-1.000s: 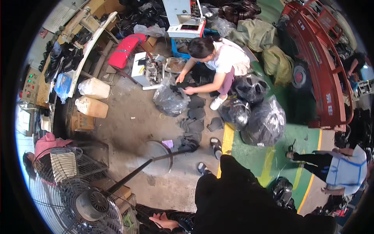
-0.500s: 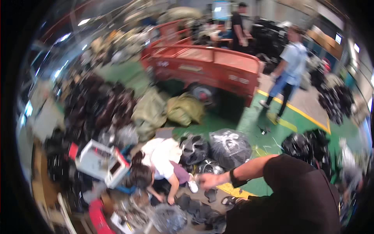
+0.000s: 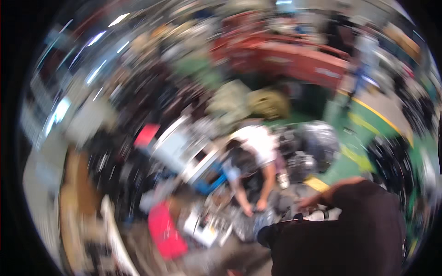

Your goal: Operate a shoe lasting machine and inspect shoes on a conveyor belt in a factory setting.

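At the lower right, my right arm in a dark sleeve bends inward. My right hand (image 3: 309, 201) is smeared by motion, so its fingers and anything in them cannot be made out. It is nearest to some dark pieces on the floor and a crouching co-worker. That co-worker (image 3: 255, 142), in a white top, leans over a clear plastic bag (image 3: 243, 226) with both hands low beside it. My left hand is not in view.
A red cargo cart (image 3: 281, 57) stands at the back. Wrapped black bundles (image 3: 317, 142) and pale sacks (image 3: 228, 103) lie before it. A white-and-grey box-shaped machine (image 3: 182, 149) and a red object (image 3: 165, 230) are to the left. Another person (image 3: 366, 53) stands far right.
The view has swung left, so the cart, bundles and crouching co-worker appear farther right. My right hand has drawn in toward my body, and the picture is more blurred.
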`<state>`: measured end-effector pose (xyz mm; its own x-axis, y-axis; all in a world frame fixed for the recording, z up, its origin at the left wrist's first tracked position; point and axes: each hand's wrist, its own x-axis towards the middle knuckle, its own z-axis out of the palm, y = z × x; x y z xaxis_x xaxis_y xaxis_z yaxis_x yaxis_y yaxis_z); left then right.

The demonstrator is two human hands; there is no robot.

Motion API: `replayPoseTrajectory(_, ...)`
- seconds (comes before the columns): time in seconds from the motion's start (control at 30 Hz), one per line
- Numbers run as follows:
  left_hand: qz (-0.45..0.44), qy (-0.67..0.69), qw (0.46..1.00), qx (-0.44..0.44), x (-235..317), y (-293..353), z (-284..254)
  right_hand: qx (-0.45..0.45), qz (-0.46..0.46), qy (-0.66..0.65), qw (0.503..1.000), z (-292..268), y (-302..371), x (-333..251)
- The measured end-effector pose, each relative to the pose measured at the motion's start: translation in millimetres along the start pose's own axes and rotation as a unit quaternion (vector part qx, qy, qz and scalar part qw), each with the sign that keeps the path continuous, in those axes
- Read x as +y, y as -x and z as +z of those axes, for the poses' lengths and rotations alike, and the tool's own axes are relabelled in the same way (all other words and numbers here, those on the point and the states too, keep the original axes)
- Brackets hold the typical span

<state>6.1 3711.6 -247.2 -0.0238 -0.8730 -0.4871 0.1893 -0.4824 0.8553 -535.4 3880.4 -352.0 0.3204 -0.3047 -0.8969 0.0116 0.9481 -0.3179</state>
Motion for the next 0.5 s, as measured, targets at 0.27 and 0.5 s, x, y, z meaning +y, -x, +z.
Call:
replayPoseTrajectory(0.27,0.017,0.078,0.95,0.301,84.8,20.5,-168.9,-0.22,0.213,0.358,0.882,214.1,-49.1,-171.9)
replayPoseTrajectory(0.5,-0.081,0.102,0.912,0.39,48.7,49.8,-347.9,-0.236,0.153,0.374,0.884,351.7,-92.7,-231.6)
